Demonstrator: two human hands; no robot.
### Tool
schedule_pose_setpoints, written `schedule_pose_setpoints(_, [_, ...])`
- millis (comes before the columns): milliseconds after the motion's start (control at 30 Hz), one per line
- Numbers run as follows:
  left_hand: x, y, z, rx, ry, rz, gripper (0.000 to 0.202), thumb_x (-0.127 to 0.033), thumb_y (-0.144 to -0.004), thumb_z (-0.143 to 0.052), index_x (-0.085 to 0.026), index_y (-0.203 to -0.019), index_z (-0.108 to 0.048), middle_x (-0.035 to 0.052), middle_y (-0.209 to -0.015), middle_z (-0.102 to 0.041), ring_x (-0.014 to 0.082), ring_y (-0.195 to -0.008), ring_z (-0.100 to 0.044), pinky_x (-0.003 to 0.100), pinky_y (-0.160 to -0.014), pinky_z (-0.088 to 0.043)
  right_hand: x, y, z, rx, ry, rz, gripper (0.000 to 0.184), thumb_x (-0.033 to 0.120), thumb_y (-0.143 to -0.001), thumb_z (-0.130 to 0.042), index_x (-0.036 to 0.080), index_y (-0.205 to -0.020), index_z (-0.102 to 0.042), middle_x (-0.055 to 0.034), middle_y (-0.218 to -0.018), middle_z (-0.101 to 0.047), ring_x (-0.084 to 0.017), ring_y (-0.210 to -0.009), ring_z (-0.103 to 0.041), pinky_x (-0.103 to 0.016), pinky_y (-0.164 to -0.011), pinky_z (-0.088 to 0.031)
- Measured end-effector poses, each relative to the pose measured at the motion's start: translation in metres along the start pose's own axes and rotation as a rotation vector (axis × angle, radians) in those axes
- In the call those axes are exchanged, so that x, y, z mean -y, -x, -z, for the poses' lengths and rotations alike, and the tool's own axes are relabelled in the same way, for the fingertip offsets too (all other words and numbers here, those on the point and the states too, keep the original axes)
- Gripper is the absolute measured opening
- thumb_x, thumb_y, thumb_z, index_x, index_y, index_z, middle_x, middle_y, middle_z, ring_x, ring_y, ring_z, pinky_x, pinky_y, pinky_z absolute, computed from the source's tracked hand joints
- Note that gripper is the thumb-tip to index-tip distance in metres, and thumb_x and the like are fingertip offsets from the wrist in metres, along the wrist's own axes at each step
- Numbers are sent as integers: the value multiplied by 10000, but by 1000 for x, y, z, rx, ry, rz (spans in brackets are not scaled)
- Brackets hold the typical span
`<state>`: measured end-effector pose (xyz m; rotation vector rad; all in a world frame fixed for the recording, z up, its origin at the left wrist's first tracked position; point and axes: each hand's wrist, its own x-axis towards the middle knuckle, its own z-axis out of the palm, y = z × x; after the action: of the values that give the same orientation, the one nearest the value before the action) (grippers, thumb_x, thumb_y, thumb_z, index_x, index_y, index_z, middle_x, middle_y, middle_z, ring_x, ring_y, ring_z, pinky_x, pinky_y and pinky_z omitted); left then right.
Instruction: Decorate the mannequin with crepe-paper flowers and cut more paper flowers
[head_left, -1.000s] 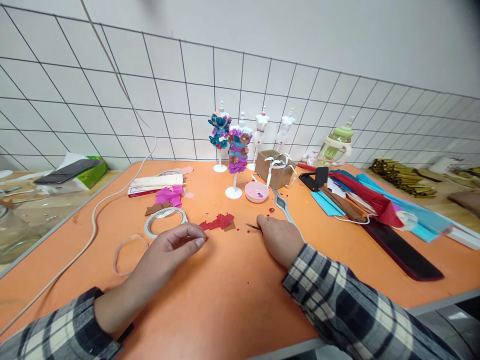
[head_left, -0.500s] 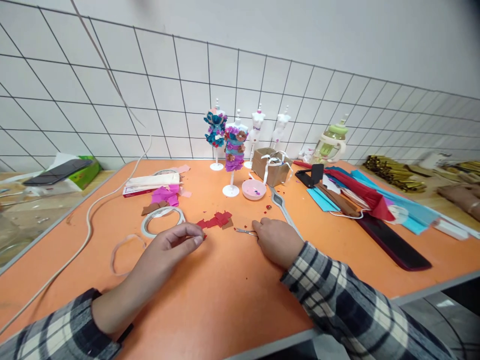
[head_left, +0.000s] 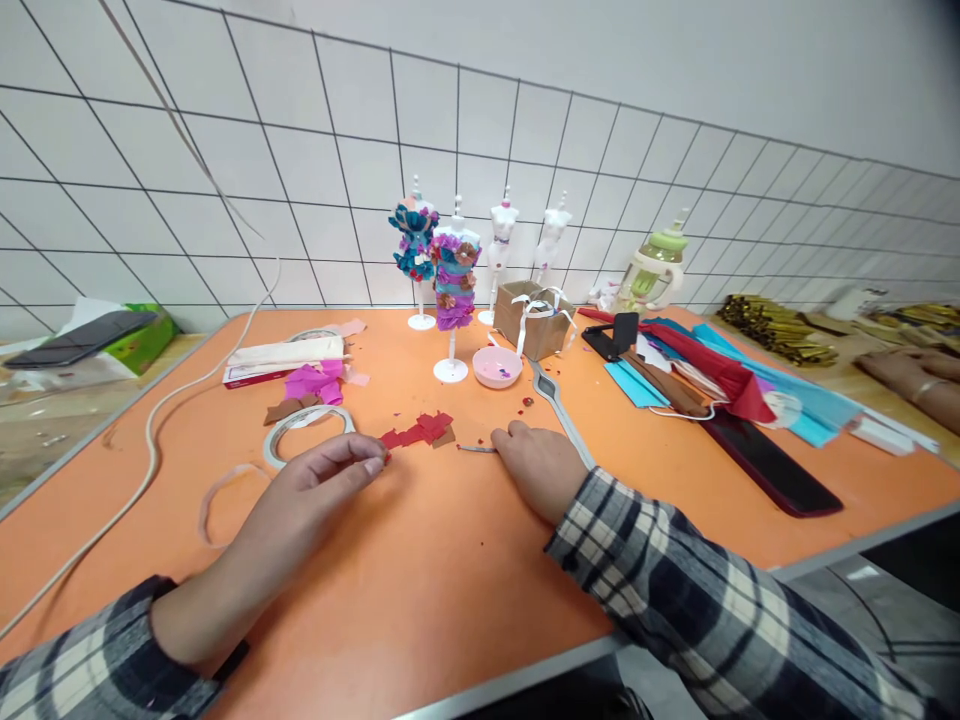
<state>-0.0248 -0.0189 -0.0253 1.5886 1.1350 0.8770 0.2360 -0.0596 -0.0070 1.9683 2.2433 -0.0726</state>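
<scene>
My left hand (head_left: 330, 480) is closed in a pinch above the table, with a tiny piece of red paper (head_left: 388, 458) at its fingertips. My right hand (head_left: 536, 465) rests palm down, fingers closed around small scissors (head_left: 476, 449). Their thin metal blades point left; the handles are hidden under the hand. Between and beyond the hands lie red crepe paper pieces (head_left: 420, 430) and a brown scrap (head_left: 444, 438). A white tape roll (head_left: 274, 440) lies beyond my left wrist. Behind the scraps stand a pink bowl (head_left: 497, 368) and a small dress form (head_left: 455, 280) covered in paper flowers.
More dress forms (head_left: 415, 245) stand by the tiled wall near a cardboard box (head_left: 517, 315). At right are folded coloured papers (head_left: 720, 370), a dark phone (head_left: 772, 465) and a bottle (head_left: 652, 270). A white cable (head_left: 154, 440) crosses the left side. Another person's hand (head_left: 911, 385) shows at far right.
The whole view has shifted slightly, so things appear further left and higher. The scissors' blades now look closer together. My left hand still pinches the red paper.
</scene>
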Motion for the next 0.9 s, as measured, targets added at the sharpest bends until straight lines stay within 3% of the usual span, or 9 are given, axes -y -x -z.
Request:
schedule_pose_setpoints(267, [1, -1, -1, -4, 8, 13, 286, -530, -787, -713, -248, -820, -678, 18, -885, -641, 245, -914, -577, 329, -823, -449, -15, -18, -14, -102, -211, -48, 327, 89, -947, -439, 177, -1210, -612, -136, -1133, -677, -245, -999, -685, -326, -779, -475])
schedule_pose_setpoints(400, [0, 0, -1, -12, 20, -4, 278, -523, -789, -716, -248, -820, -685, 14, -879, -638, 236, -904, -574, 312, -808, -441, -18, -21, -19, -153, -396, -35, 217, 178, -903, -545, 250, -1037, -701, -29, -1055, -744, -195, -1001, -681, -276, -783, -448])
schedule_pose_setpoints(567, [0, 2, -2, 20, 142, -21, 223, -472, -794, -740, -255, -823, -699, -3, -865, -638, 197, -880, -564, 264, -789, -441, -17, -28, -28, -243, -584, -82, 179, 208, -820, -637, 245, -986, -693, -12, -1042, -762, -213, -969, -681, -297, -763, -442])
schedule_pose_setpoints(633, [0, 2, -2, 37, 157, -32, 203, -453, -802, -740, -255, -833, -707, -4, -873, -639, 189, -887, -567, 253, -796, -443, -16, -31, -30, -255, -665, -63, 144, 246, -828, -653, 234, -968, -686, -7, -1010, -761, -187, -908, -683, -281, -739, -452])
schedule_pose_setpoints(733, [-2, 3, -3, 34, 112, -62, 179, -427, -812, -730, -250, -814, -706, -5, -864, -641, 181, -876, -570, 243, -783, -446, -8, -30, -30, -255, -805, -5, 182, 222, -908, -542, 212, -1049, -657, -8, -1030, -750, -110, -723, -664, -243, -671, -471])
schedule_pose_setpoints(833, [-6, 5, -5, 26, 45, -105, 155, -391, -798, -731, -241, -783, -696, -5, -831, -645, 176, -827, -582, 244, -752, -459, 11, -17, -25, -119, -1141, 116, 258, 195, -932, -456, 209, -1146, -598, -16, -1078, -725, -53, -472, -553, -232, -531, -448])
schedule_pose_setpoints(900, [-10, 8, -7, 28, 17, -137, 133, -362, -797, -725, -236, -778, -688, -5, -818, -648, 173, -805, -592, 249, -747, -472, 26, -2, -21, -56, -1240, 207, 115, 265, -872, -587, 188, -956, -601, 17, -869, -694, -52, -459, -517, -217, -507, -412])
